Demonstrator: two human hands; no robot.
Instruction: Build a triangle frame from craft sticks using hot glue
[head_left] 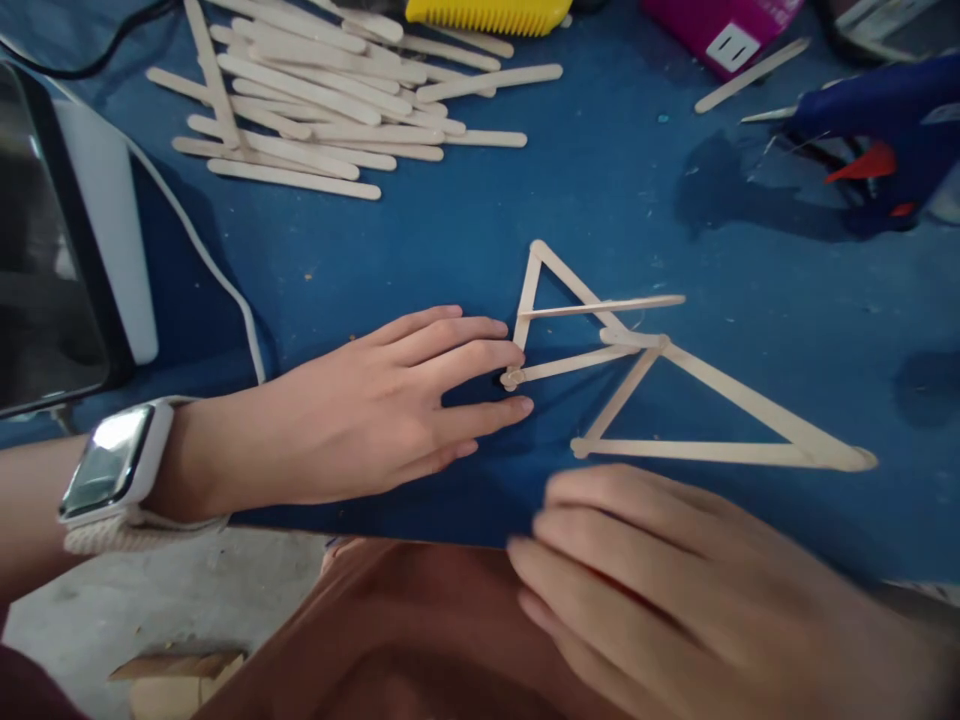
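Note:
Flat wooden craft sticks, joined at their ends, form a frame [727, 452] of two linked triangles on the blue table. One loose-ended stick [637, 305] lies across the left triangle. My left hand [397, 395] rests flat and open beside the frame's left corner, its fingers stretched out and the fingertips at that joint. Below the frame, near the table's front edge, my right hand [660, 590] is blurred, with its fingers loosely bent and slightly apart. Nothing shows in it; its thumb and palm side are hidden.
A pile of craft sticks [322, 100] lies at the back left. At the right is a blue glue gun [892, 130], with one stick [750, 76] near its nozzle. A magenta box [720, 30], yellow comb-like object [491, 14], tablet [45, 250] and white cable [195, 235] surround the work area.

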